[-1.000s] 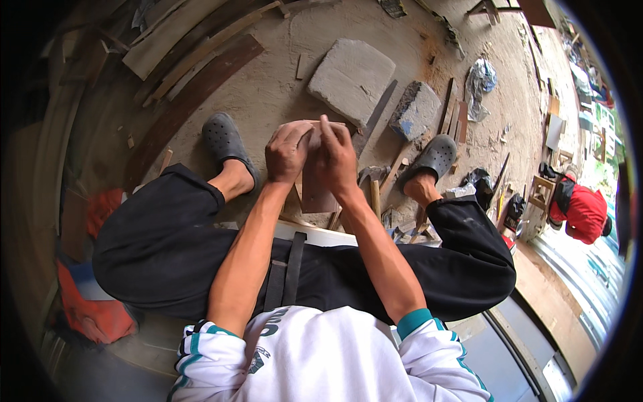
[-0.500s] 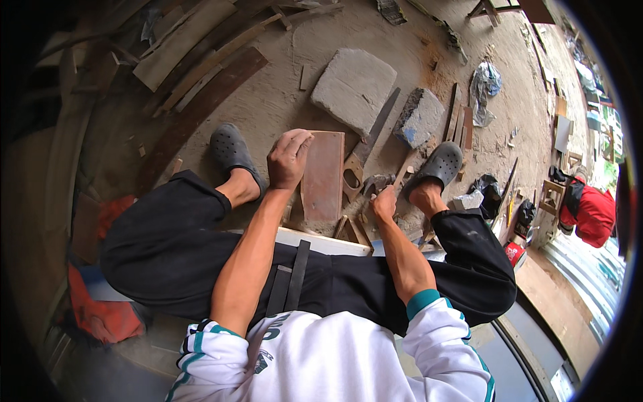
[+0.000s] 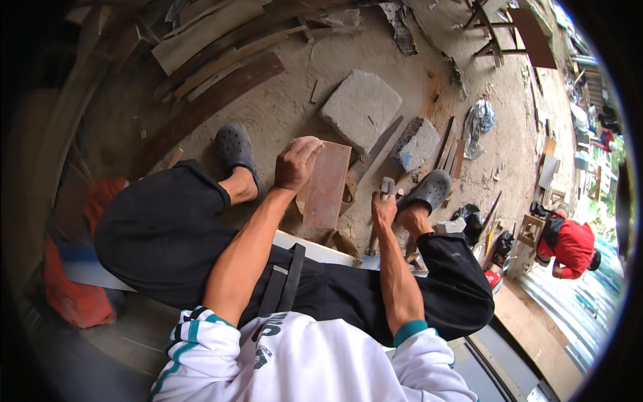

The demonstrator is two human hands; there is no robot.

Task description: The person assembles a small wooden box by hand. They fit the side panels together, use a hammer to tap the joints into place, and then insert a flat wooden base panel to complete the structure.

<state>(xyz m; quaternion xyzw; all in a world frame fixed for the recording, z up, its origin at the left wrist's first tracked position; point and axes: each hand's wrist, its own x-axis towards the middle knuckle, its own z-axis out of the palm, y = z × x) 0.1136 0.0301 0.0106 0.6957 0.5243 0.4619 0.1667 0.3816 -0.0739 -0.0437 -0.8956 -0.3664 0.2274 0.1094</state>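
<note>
My left hand (image 3: pixel 295 165) is closed over the upper left edge of a reddish-brown wooden board (image 3: pixel 327 189), which stands tilted between my knees. Pale wood shows along the board's left side. To its right, my right hand (image 3: pixel 384 210) is wrapped round a hammer (image 3: pixel 388 186); the metal head sticks up just above my fist. Beyond the board lies a handsaw (image 3: pixel 379 151), its wooden handle partly hidden behind the board. A pale-edged plank (image 3: pixel 318 249) runs across in front of my lap.
A grey concrete slab (image 3: pixel 362 110) and a smaller block (image 3: pixel 416 145) lie on the dirt floor. Long boards (image 3: pixel 207 40) are piled at far left. At right are a crumpled plastic bag (image 3: pixel 478 128), black bags (image 3: pixel 471 223) and a person in red (image 3: pixel 569 246), bent over.
My right hand has turned the hammer so its head points up. The board and my left hand have shifted slightly in view. The person in red has come further into view.
</note>
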